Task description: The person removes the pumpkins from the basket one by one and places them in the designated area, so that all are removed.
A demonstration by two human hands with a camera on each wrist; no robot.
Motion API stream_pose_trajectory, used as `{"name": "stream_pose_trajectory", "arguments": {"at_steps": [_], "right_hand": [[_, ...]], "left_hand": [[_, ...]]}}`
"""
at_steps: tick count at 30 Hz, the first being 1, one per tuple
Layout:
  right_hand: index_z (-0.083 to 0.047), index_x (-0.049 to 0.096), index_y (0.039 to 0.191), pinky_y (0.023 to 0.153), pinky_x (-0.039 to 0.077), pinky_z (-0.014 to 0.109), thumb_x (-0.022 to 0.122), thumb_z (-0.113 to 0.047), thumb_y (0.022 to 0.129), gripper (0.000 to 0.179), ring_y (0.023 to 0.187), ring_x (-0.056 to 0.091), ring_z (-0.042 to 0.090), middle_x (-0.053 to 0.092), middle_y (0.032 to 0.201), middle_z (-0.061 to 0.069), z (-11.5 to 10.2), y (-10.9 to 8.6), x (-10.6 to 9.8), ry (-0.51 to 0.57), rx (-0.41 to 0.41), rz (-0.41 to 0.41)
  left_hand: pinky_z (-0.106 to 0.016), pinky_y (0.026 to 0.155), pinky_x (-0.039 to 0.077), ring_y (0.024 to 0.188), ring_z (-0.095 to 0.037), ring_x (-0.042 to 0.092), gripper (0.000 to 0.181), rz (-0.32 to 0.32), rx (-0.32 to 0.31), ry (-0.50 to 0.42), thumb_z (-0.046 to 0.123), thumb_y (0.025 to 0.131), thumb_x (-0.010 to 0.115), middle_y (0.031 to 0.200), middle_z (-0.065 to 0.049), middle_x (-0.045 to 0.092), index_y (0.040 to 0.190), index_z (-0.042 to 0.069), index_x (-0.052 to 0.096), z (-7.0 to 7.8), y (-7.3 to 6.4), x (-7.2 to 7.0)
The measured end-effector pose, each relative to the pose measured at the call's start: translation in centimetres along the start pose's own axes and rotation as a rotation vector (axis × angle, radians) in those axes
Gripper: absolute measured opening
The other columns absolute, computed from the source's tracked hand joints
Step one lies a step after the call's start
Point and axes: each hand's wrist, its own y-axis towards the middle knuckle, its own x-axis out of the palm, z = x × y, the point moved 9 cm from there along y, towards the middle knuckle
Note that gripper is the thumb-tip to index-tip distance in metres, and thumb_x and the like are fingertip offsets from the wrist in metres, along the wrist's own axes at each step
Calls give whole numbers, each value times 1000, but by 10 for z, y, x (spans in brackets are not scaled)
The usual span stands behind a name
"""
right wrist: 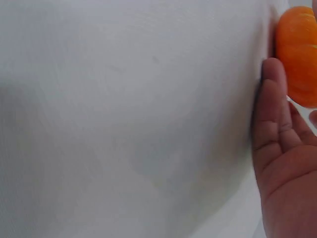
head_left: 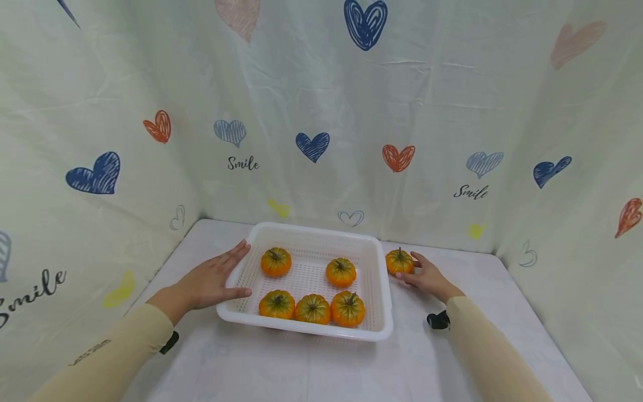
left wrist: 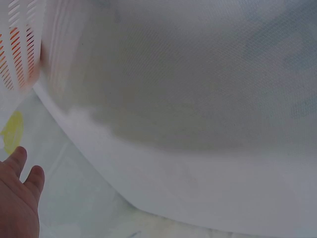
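A white plastic basket [head_left: 311,329] with perforated walls stands on the table, holding several small orange-and-green pumpkins. Three of them, including a middle one [head_left: 313,309], sit in a row along its near side. Two more lie farther back, a left one [head_left: 276,262] and a right one [head_left: 341,272]. At the basket's left rim rests my left hand [head_left: 208,282], fingers extended and thumb reaching over the edge. Just outside the right wall, my right hand [head_left: 429,276] holds another pumpkin [head_left: 399,261], thumb at its near side and fingers around its right side.
A pale cloth covers the table [head_left: 301,374]. Behind and at both sides hangs a light curtain [head_left: 321,95] printed with hearts and "Smile" lettering, close to the table's edges. Dark wrist devices, such as the right one [head_left: 438,320], sit below the sleeves.
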Motion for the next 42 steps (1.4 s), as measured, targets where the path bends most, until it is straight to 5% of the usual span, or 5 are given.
{"name": "stream_pose_trajectory", "arguments": {"at_steps": [5,10,21,33,42], "right_hand": [[2,9,157,96,50,50,76,-45,87,108,106,65,34,32,149,35,-2,-9,-17,-7,-9,-42],[2,9,157,96,49,52,72,-46,90,103,115,59,42,32,150,35,-18,-20,-48,-74,-50,-29],[-4,25,156,99,45,60,70,-42,93,87,130,44,48,42,149,26,-140,-31,-78,-179,-293,-40],[-15,35,155,98,49,49,72,-41,92,77,121,57,34,51,144,14,-258,-38,-17,-256,-487,-176],[-17,39,153,99,50,42,71,-43,92,74,123,58,25,52,144,11,-262,-30,49,-255,-457,-333]], "left_hand": [[-63,110,29,145,-39,27,104,1,3,2,70,85,57,166,-11,13,160,9,18,0,0,1],[-63,111,28,145,-39,26,103,-5,5,4,68,86,58,166,-12,13,160,9,18,1,-1,0],[-63,110,28,145,-40,27,102,-1,-2,16,68,87,58,165,-13,14,159,8,19,-2,-6,-1],[-63,110,28,145,-40,26,102,-1,3,15,65,87,60,165,-14,15,159,7,19,-1,-4,-3],[-63,110,28,145,-39,26,104,2,10,14,69,86,59,165,-13,14,159,7,18,1,-1,-2]]}}
